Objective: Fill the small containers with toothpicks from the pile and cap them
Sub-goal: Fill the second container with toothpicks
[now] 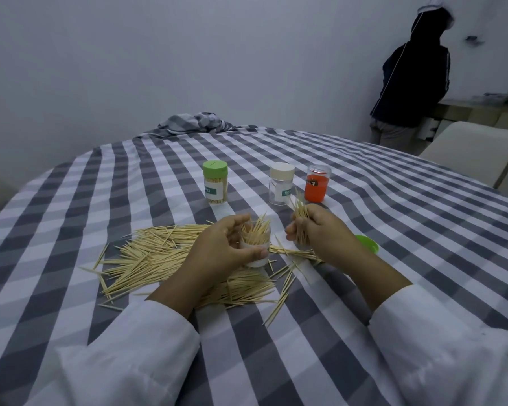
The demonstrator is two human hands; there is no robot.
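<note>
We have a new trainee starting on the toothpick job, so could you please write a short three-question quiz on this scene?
1. True or false: the open container in the left hand already has toothpicks standing in it.
2. Which loose cap lies on the tablecloth just beyond the right hand? A) white B) green C) orange
3. What does the right hand hold?

Key:
1. True.
2. B, the green cap.
3. A bundle of toothpicks, gripped just right of the open container.
</note>
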